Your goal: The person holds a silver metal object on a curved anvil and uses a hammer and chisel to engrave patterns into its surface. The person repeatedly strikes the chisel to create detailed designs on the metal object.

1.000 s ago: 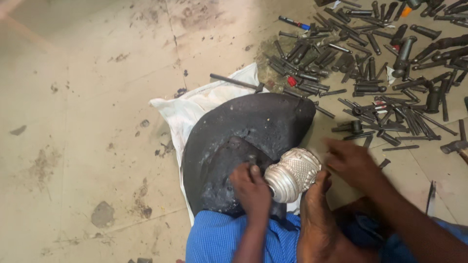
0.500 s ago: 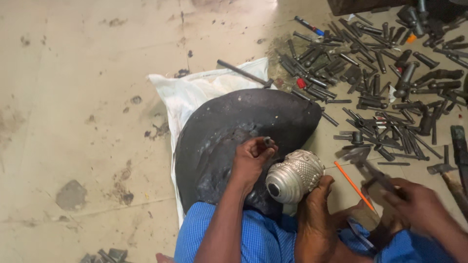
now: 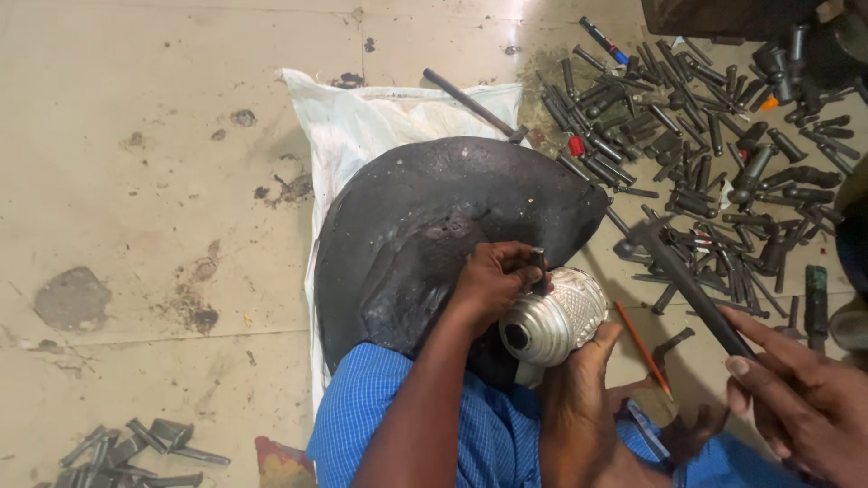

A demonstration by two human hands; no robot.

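Right hand [image 3: 805,398] now grips hammer [image 3: 687,285]; left hand [image 3: 493,280] sets punch [image 3: 539,267] on vessel [image 3: 553,318].

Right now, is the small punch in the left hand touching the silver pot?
Touching. The head view shows the left hand pinching the dark punch with its tip set down on the embossed silver pot, no gap showing.

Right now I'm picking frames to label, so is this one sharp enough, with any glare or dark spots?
Head view: mostly sharp; glare on the floor at the top edge; dark corner at top right; the right hand and its hammer look slightly soft.
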